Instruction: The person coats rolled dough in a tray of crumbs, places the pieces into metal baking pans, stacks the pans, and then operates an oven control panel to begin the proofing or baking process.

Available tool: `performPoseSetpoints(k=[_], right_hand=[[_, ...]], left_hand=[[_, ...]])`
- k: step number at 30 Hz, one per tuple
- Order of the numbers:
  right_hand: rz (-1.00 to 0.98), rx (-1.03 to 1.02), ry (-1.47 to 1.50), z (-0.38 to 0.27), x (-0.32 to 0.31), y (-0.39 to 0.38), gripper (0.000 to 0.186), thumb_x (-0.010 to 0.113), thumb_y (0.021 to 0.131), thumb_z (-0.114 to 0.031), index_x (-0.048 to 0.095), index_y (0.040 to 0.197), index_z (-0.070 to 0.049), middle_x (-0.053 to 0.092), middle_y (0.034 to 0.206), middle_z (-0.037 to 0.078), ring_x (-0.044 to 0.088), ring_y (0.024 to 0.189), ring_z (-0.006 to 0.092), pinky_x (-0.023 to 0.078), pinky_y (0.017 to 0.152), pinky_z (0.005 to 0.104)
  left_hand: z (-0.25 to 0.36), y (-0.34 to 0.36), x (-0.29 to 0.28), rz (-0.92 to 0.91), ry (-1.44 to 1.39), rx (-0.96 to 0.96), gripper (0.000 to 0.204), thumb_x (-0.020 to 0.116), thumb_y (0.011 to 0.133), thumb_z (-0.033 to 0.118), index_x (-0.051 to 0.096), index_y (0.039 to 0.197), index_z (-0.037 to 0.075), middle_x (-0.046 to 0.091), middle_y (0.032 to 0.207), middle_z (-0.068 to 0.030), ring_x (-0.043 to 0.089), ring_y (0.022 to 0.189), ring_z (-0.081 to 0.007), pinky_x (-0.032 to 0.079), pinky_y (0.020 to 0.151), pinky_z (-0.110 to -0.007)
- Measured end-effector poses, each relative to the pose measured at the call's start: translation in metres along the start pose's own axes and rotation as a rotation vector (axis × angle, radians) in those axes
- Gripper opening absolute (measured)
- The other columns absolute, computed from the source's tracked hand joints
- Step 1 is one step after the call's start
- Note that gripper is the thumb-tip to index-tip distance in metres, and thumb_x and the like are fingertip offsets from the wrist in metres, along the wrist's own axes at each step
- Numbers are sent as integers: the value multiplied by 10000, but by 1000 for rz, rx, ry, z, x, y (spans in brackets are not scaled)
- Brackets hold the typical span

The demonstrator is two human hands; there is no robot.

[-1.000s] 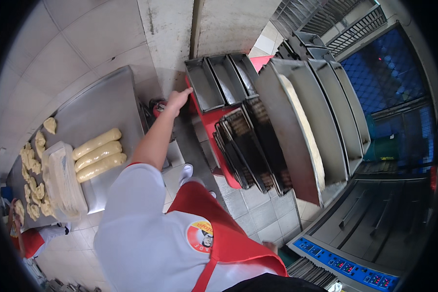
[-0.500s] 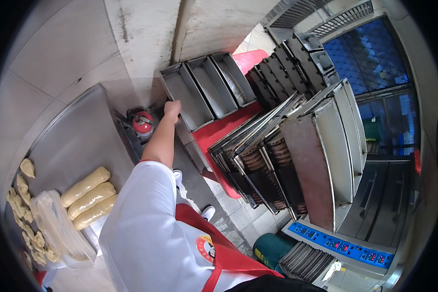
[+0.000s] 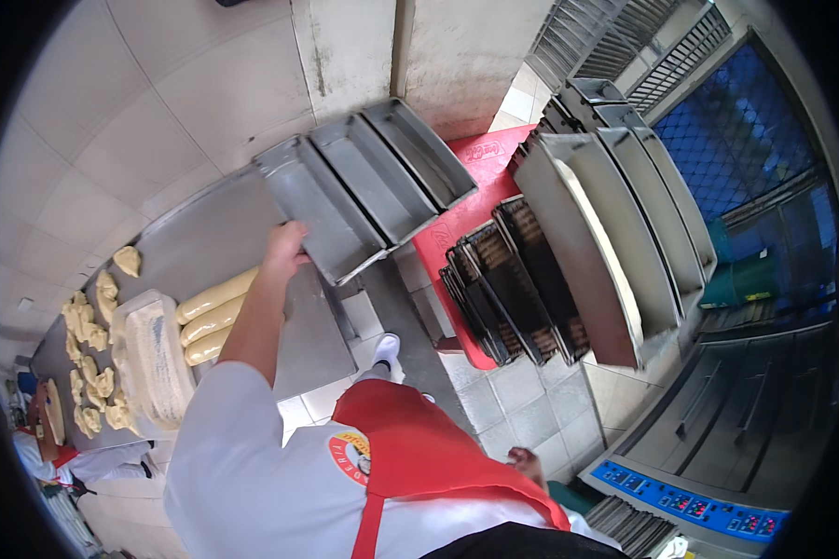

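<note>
My left hand [image 3: 287, 244] is closed on the near end of three joined steel loaf pans [image 3: 372, 191], which extend over the steel worktable [image 3: 205, 224] toward the red plastic table [image 3: 466, 149]. On the worktable are three smooth dough rolls [image 3: 213, 300], several irregular dough pieces [image 3: 93, 335] and a clear plastic tub [image 3: 154, 373] with pale residue inside. My right hand [image 3: 527, 464] hangs low beside my apron above the tiled floor, fingers curled, with nothing visible in it.
Dark baking pans [image 3: 513, 279] and long pale steel pans [image 3: 671, 242], one with dough, are stacked at right. An oven with blue panel [image 3: 685, 503], a green bin [image 3: 736, 289] and a sheet stack [image 3: 625, 531] stand beyond. A co-worker [image 3: 51, 447] is at far left.
My left hand has taken the three joined pans leftward off the red table's end to over the steel worktable, uncovering more of the red top. My right hand has come back into sight.
</note>
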State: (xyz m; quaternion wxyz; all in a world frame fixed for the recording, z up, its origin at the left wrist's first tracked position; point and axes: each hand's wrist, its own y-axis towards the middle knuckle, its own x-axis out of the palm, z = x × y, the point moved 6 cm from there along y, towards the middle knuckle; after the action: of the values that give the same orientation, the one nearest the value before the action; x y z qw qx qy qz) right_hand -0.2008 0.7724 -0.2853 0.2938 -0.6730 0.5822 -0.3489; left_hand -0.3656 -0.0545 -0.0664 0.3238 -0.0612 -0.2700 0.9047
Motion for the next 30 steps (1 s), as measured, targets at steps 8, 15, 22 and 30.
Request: performPoseSetpoints(k=[8,15,22,30], right_hand=[[-724,-404,-523,-293,216,-172,365,748,915,-170,691,1239,-13,716,924,42,613,810,96,491,693,274],[-312,-1957,-389,-524,330,-356,677,788,838,-372,585,1361,6,605,1371,176,594,1208,290,459,1034,403],[-422,-1514,-266,-635,336,-377,744,534,992,-610,487,1493,-63,485,1519,96,375,1419,234,212,1182,429],[243,-1607,-176,-680,176,-329,1162,634,849,-714,192,1572,81,244,1614,308,255,1509,389,247,1206,450]], left_hand=[[36,-236,-152,126,-177,141,260,593,835,164,620,1074,66,647,1022,-76,657,882,-226,576,818,-413],[108,-419,-142,113,-200,265,371,596,886,240,583,1173,5,676,990,-103,699,864,-249,607,756,-405],[183,-427,18,-370,-82,300,439,622,900,270,545,1220,-22,661,1104,-176,700,897,-310,603,837,-481],[189,-434,228,-605,279,235,453,563,863,231,543,1239,-21,645,1177,-172,655,1113,-324,527,1021,-530]])
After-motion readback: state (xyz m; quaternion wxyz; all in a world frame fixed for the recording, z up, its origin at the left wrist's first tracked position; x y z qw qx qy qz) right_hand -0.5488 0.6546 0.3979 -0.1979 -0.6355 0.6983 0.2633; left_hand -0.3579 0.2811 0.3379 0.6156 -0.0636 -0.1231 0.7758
